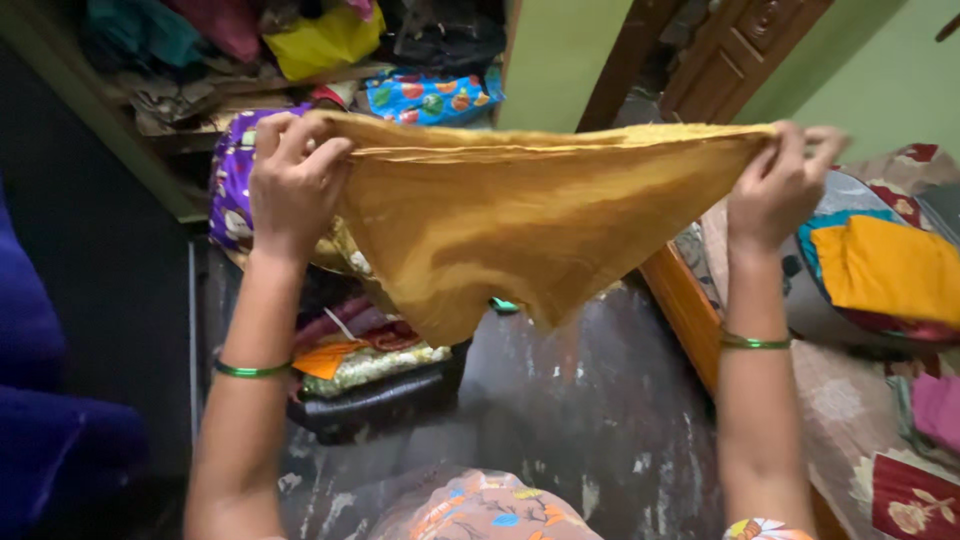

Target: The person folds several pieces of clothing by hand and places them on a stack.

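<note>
A mustard-yellow folded cloth is stretched out in the air in front of me, its lower part hanging in a point. My left hand grips its top left corner and my right hand pinches its top right corner. Both arms are raised, and each wrist carries a green bangle. The cloth hides part of the pile behind it.
Under the cloth is a dark worn floor. A black bag with folded colourful fabrics lies at the left. A bed with patterned cover and an orange folded garment stands at the right. Shelves stuffed with clothes are behind.
</note>
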